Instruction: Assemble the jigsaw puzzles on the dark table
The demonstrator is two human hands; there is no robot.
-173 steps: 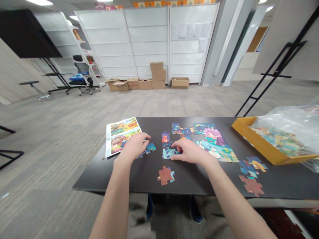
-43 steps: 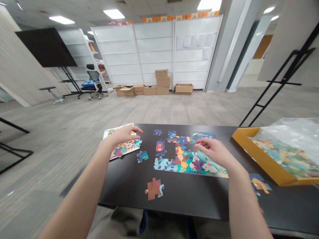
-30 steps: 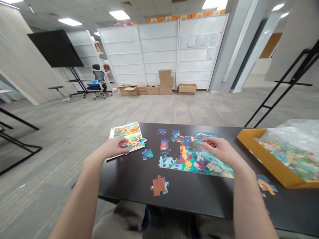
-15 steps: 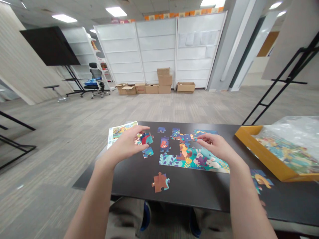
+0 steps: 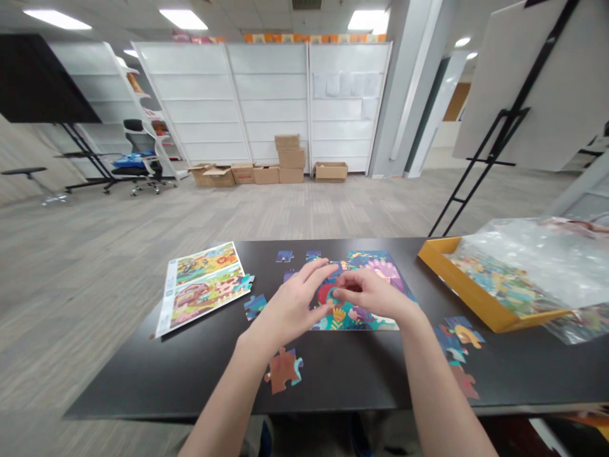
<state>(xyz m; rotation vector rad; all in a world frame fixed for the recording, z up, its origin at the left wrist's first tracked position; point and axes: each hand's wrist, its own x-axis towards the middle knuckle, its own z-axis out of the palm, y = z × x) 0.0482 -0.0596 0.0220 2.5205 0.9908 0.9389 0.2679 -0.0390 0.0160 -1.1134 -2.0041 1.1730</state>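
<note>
Above the puzzle point(image 5: 389, 273) on the black table point(image 5: 190, 381), held out the left hand point(image 5: 292, 301) with long fingers and the thumb spread wide apart. Held the right hand point(image 5: 371, 293) across from it, with curled fingers at a red piece point(image 5: 325, 293) between both hands. Could not tell if pinching that piece or just touching it

Smooth dark tabletop point(image 5: 171, 381), crinkled glossy plastic bag point(image 5: 537, 260), brown cardboard boxes point(image 5: 291, 158), printed paper sheet point(image 5: 195, 303)

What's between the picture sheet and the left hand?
In the head view, a blue puzzle piece on the black table and a teal-tipped piece jutting off the picture sheet.
</note>
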